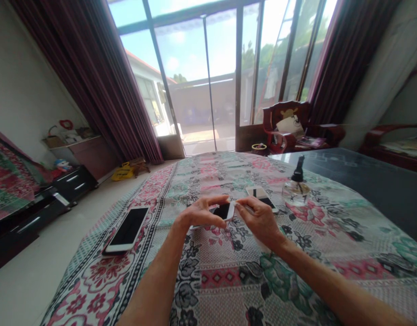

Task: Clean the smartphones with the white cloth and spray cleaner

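Note:
My left hand (202, 212) is closed around a white smartphone (223, 211) with a dark screen, thumb along the near side and fingers along the far side. At the phone's right end, the fingertips of my right hand (259, 219) are pinched together, close to or touching its edge. Whatever lies between those fingertips is too small to make out. Just behind my right hand, a white-and-black phone-like object (263, 198) lies partly hidden on the cloth. Farther left rests a larger white phone (129, 230), dark screen up, with something dark beneath its near end.
A clear glass bottle with a black spray top (297, 188) stands at the right on the patterned tablecloth (225, 276). Beyond it are a dark glossy surface (361, 190) and a red wooden chair (286, 122). Glass doors (195, 90) are behind the table.

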Demonstrator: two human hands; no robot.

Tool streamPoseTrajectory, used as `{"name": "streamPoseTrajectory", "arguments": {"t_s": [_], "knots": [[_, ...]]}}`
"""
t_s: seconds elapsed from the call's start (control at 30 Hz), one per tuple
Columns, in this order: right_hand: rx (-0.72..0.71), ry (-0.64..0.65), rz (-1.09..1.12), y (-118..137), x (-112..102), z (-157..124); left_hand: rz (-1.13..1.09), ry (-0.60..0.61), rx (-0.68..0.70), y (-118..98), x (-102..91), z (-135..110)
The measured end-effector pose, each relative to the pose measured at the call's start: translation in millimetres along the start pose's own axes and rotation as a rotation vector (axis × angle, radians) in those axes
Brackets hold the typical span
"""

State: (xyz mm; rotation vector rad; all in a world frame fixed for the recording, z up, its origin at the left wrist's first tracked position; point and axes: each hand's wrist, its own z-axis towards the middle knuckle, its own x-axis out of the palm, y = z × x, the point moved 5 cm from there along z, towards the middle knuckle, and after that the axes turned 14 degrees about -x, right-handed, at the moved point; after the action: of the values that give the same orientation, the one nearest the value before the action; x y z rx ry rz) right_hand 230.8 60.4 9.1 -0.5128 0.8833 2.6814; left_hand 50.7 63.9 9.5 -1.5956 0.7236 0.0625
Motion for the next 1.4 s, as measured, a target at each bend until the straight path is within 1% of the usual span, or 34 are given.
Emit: {"name": "streamPoseTrajectory", "arguments": {"t_s": [0.13,0.2,0.27,0.47,0.53,0.6,0.73,0.8,0.9,1.0,1.07,1.13,1.3,1.4], "knots": [[-0.118,0.019,0.05,29,4,0,-0.038,-0.042,-0.02,1,-10.4,-5],[-0.152,0.027,0.065,37,6,1,-0.051,-0.053,-0.032,1,-13.9,-6],[-0.143,0.034,0.066,35,6,1,-0.048,-0.051,-0.037,0,-13.6,-7],[0.027,0.015,0.019,-6,1,1,0.006,-0.014,-0.033,-4,-0.3,-3],[0.049,-0.001,0.011,-10,0,0,0.015,-0.015,-0.035,-4,1.3,-2],[0.031,-0.001,0.015,-5,1,-1,0.011,-0.021,-0.04,-3,-0.4,-2],[-0.078,0.019,0.038,20,5,-3,-0.02,-0.016,-0.035,3,-7.8,-2],[-0.115,0.027,0.045,27,7,-3,-0.031,-0.026,-0.025,5,-10.8,-3],[-0.102,0.034,0.041,22,6,-2,-0.032,-0.031,-0.01,6,-10.3,-2],[-0.031,0.021,0.019,8,3,0,-0.035,-0.002,0.008,6,-5.8,0],[0.001,0.009,0.004,4,2,0,-0.042,0.014,0.013,6,-4.5,1],[-0.018,-0.001,0.009,10,1,0,-0.057,0.024,0.014,7,-5.8,0],[-0.155,0.007,0.049,41,5,1,-0.069,-0.005,0.014,6,-14.4,-6],[-0.148,0.01,0.043,38,5,1,-0.06,-0.006,-0.009,7,-13.7,-5]]}}
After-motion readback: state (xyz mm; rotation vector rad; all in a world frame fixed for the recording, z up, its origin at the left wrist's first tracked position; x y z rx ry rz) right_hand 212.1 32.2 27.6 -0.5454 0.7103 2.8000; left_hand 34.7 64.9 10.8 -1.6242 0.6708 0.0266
